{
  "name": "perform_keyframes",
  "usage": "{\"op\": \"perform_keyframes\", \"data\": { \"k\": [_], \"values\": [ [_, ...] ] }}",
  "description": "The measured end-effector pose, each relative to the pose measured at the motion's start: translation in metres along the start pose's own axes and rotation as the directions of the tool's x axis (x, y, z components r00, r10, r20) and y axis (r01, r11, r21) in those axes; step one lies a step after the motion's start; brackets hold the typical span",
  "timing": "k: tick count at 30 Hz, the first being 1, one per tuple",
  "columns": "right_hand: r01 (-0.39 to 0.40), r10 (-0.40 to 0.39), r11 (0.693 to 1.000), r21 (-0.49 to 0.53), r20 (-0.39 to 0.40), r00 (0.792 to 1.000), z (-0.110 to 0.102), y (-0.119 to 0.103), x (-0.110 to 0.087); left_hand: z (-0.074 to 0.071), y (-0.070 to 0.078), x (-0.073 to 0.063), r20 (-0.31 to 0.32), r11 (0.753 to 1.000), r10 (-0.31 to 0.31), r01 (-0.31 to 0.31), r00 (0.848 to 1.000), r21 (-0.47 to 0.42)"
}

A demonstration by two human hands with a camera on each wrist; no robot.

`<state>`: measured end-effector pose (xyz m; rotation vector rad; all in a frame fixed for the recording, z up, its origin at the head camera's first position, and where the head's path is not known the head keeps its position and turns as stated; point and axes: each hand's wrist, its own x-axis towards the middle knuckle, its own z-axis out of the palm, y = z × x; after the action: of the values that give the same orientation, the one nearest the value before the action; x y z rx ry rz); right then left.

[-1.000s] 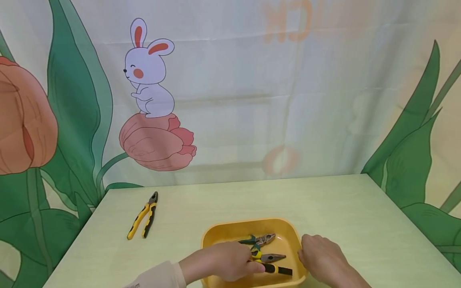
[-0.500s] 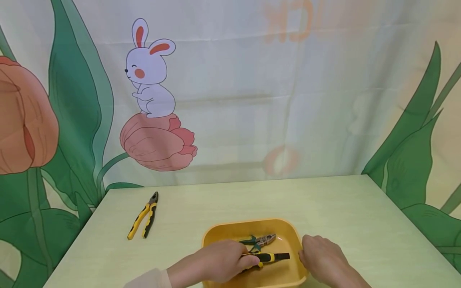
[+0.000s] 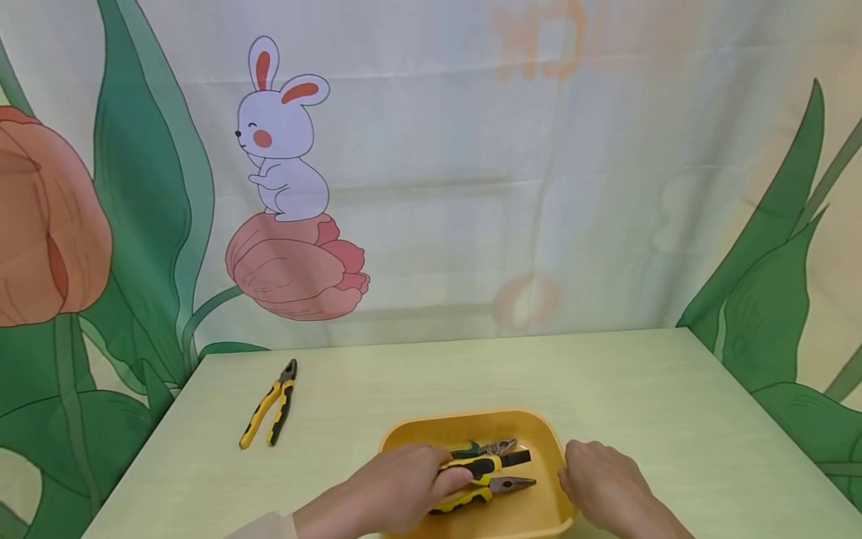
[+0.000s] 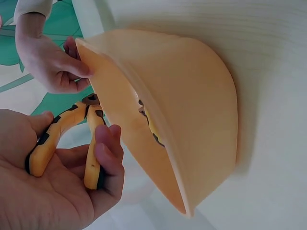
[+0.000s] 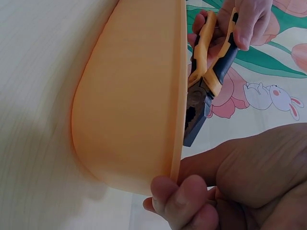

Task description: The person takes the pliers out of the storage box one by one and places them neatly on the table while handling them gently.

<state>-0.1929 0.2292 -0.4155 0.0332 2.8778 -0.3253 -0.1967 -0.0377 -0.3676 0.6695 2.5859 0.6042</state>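
Note:
My left hand (image 3: 402, 483) grips a pair of pliers (image 3: 481, 467) with yellow and black handles, tilted above the yellow plastic bin (image 3: 566, 464). Its handles stand spread in the palm in the left wrist view, and its blunt dark head (image 5: 195, 108) is beyond the bin's rim in the right wrist view. Below it, long-nose pliers (image 3: 512, 484) with similar handles lie in the bin. Green-handled pliers (image 3: 501, 445) rest behind them, partly covered by the held pair. On the bin's right side, my right hand (image 3: 601, 479) pinches the rim between thumb and fingers.
Another pair of yellow and black pliers (image 3: 272, 404) lies on the pale table (image 3: 337, 389) toward the back left. A printed curtain (image 3: 431, 187) with a rabbit and tulips hangs behind the table's far edge.
My left hand has lifted the pliers and shifted slightly left and toward the back of the bin, uncovering more of the long-nose pliers. My right hand has stayed on the rim.

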Motion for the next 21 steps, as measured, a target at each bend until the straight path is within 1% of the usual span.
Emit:
{"op": "perform_keyframes", "data": {
  "k": [6, 10, 12, 14, 18, 21],
  "values": [
    [-0.014, 0.014, 1.000, -0.013, 0.004, 1.000, -0.001, -0.002, 0.000, -0.004, 0.000, -0.001, -0.039, 0.999, -0.027, 0.029, 0.999, 0.045],
    [-0.003, 0.003, 1.000, -0.010, -0.004, 1.000, -0.002, -0.002, -0.001, -0.007, -0.001, -0.005, -0.078, 0.996, 0.002, 0.005, 0.997, 0.090],
    [0.009, -0.009, 1.000, -0.005, -0.014, 1.000, -0.002, -0.002, -0.003, -0.009, -0.002, -0.008, -0.101, 0.995, 0.018, -0.008, 0.995, 0.103],
    [0.021, -0.021, 1.000, -0.001, -0.024, 0.999, -0.003, -0.001, -0.004, -0.010, -0.002, -0.009, -0.120, 0.994, 0.022, -0.009, 0.993, 0.105],
    [0.035, -0.034, 0.999, 0.005, -0.033, 0.999, -0.003, -0.001, -0.005, -0.013, -0.003, -0.011, -0.132, 0.995, -0.011, 0.024, 0.991, 0.101],
    [0.039, -0.039, 0.999, 0.005, -0.032, 0.999, -0.003, 0.000, -0.005, -0.015, -0.004, -0.011, -0.129, 0.994, -0.032, 0.045, 0.991, 0.098]
  ]
}}
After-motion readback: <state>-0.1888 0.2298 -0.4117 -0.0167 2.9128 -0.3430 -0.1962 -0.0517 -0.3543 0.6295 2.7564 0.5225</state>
